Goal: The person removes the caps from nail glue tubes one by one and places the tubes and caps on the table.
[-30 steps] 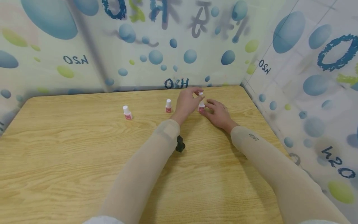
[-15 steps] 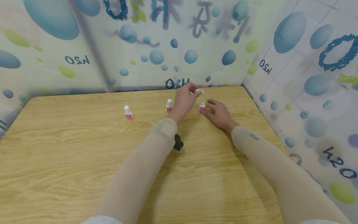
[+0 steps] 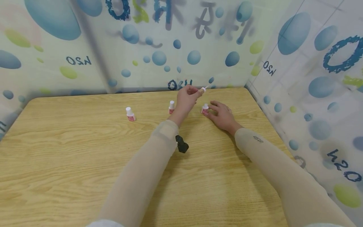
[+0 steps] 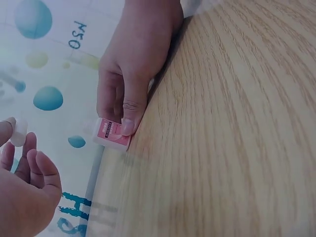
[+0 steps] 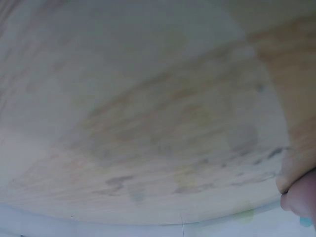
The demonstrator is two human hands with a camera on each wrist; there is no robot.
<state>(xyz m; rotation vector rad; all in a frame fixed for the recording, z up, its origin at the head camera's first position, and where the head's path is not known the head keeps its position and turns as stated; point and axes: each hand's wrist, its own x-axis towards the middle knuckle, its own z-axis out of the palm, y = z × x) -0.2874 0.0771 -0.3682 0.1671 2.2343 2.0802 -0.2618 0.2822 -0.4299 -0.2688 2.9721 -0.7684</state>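
Clearly, the open bottle stands upright on the desk, near its back edge and toward the right. It is small and white, with a pink-red label, and its neck is uncovered. The right hand holds it from the right side: in the left wrist view the thumb lies over the label and the other fingers are on the opposite side, so this hand is pinched upon the bottle. The white cap is in the air, above and a little to the left of the open bottle, well apart from its neck. The left hand pinches this cap between thumb and finger, and a thin pale stem points from it up and to the right.

To the left of the left hand, a second bottle stands with its white cap on, partly hidden by the hand's wrist. Further left, a third bottle stands, also capped. Beige sleeves cover both forearms, and a small black object shows at the edge of the left one. All bottles are on the wood-grain desk. Behind it rises a pale wall with blue and green drops. The right wrist view is too blurred for details.
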